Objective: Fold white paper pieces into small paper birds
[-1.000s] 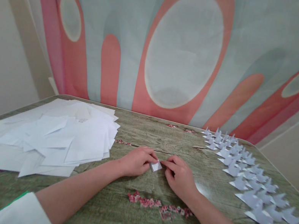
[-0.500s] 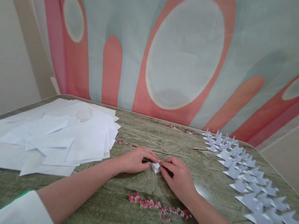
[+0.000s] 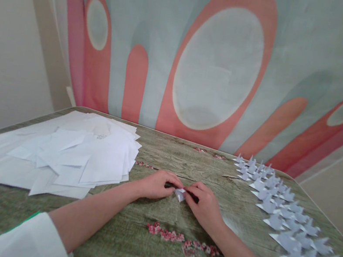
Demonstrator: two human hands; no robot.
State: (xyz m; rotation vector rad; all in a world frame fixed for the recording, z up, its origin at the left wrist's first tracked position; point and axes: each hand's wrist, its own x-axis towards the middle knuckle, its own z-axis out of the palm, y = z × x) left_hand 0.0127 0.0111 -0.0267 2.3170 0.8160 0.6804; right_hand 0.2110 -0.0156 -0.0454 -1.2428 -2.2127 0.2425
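Note:
A small folded piece of white paper (image 3: 180,195) lies between my two hands at the middle of the table. My left hand (image 3: 159,185) pinches its left side, fingers curled toward the paper's upper edge. From the other side, my right hand (image 3: 204,200) grips the right edge between thumb and fingers. The fingertips of both hands nearly meet at the top of the paper and partly cover it. Its lower point faces me and shows fold lines.
A spread pile of white paper sheets (image 3: 107,161) covers the table's left part. Rows of white folded paper birds (image 3: 287,240) stand along the right side. The wood-patterned table (image 3: 124,244) bears printed pink blossoms. Behind it hangs a patterned cloth (image 3: 218,70).
The camera view has tilted and shifted slightly, so the table and backdrop sit a little differently. Both hands keep hold of the folded paper, with only slight finger movement.

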